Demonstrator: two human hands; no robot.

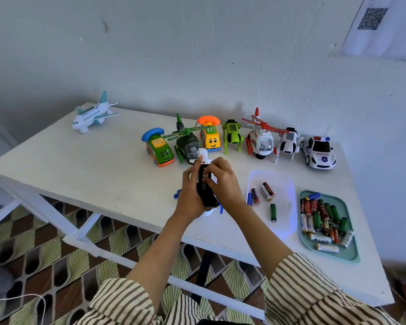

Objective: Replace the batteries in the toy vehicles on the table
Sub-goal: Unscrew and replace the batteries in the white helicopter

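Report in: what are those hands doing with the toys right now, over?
Left hand gripping upturned toy, black underside up. Right hand, fingers pinching at its underside. Nothing blocking; loose batteries in teal tray alongside.

White toy vehicle (206, 195), black underside up, is held over the tabletop (80, 165) by the left hand (190, 195) and right hand (223, 181). Seven toys stand in a row at the back, from green phone car (159, 148) to police car (319, 152). White aeroplane (93, 113) stands apart, far left. Four batteries (267, 191) lie in the clear tray (286, 221). A battery heap (324, 219) lies in the teal tray (352, 254).
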